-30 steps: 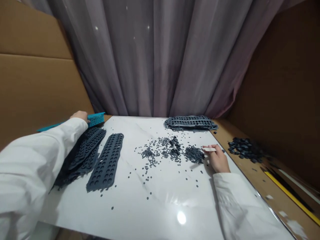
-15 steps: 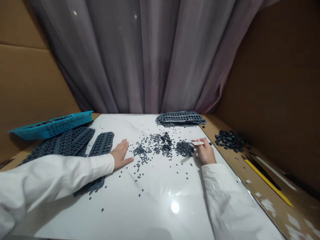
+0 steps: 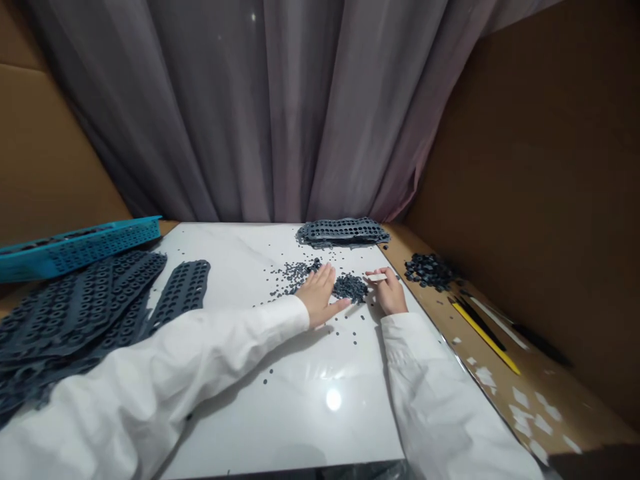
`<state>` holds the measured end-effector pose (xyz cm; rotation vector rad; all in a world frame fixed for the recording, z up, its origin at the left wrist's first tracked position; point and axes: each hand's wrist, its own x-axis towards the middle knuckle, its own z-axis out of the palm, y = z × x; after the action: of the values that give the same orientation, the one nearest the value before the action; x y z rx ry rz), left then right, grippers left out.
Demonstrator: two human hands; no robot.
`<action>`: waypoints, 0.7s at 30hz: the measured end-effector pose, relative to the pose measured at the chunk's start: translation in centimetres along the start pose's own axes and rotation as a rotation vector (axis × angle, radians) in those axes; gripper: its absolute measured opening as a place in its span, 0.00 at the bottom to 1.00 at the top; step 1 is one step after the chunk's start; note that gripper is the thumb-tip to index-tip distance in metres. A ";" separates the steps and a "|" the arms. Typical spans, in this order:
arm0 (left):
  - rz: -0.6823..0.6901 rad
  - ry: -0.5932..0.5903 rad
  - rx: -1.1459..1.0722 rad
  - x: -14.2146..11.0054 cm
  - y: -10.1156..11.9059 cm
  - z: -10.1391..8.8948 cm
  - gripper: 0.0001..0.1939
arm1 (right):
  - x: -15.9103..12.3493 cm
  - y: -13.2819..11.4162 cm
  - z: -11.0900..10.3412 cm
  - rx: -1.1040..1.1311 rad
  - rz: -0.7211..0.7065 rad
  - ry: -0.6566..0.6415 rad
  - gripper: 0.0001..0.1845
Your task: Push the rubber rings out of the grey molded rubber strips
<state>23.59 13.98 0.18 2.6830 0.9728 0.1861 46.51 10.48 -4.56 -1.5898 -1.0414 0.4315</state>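
Observation:
My left hand [image 3: 322,294] lies flat and open on the white board [image 3: 280,373], its fingers against a heap of small dark round bits [image 3: 350,287]. On the other side of the heap, my right hand [image 3: 389,293] is closed on a short white stick [image 3: 377,277] whose tip points at the bits. More loose bits [image 3: 291,272] are scattered behind my left hand. Both arms wear white sleeves.
Dark perforated rubber sheets [image 3: 85,303] are piled at the left beside a blue tray [image 3: 80,245]. Another stack of sheets [image 3: 343,232] lies at the back. A pile of dark rings [image 3: 428,269], a yellow tool [image 3: 484,335] and cardboard walls stand to the right.
My left hand has swept from the blue tray at the far left across the board to the heap of bits. The right hand has stayed by the heap with the stick.

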 end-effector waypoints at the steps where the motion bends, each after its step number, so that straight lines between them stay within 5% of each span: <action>1: -0.025 0.012 0.004 -1.1 -0.9 -0.6 0.45 | 0.0 0.0 0.0 0.005 -0.001 -0.005 0.21; 5: -0.224 0.031 0.046 -6.6 -6.8 -2.5 0.48 | 0.1 0.1 0.3 0.018 0.006 -0.006 0.21; 8: -0.357 -0.007 0.074 -8.5 -9.4 -2.1 0.51 | 0.2 0.2 0.5 0.014 0.012 -0.001 0.20; 11: -0.307 -0.044 0.055 -6.7 -8.1 -0.7 0.45 | 0.2 0.3 0.4 0.004 0.019 0.000 0.20; 17: -0.057 -0.046 -0.073 0.2 -1.0 0.7 0.32 | -0.2 -0.5 -0.1 -0.028 0.010 -0.017 0.22; 21: -0.096 0.071 -0.101 0.8 -3.2 -1.5 0.27 | -0.2 -0.6 0.0 -0.027 0.006 -0.024 0.22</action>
<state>21.93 17.17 0.67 2.5479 1.0806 0.3042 46.22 10.31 -4.07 -1.6158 -1.0655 0.4432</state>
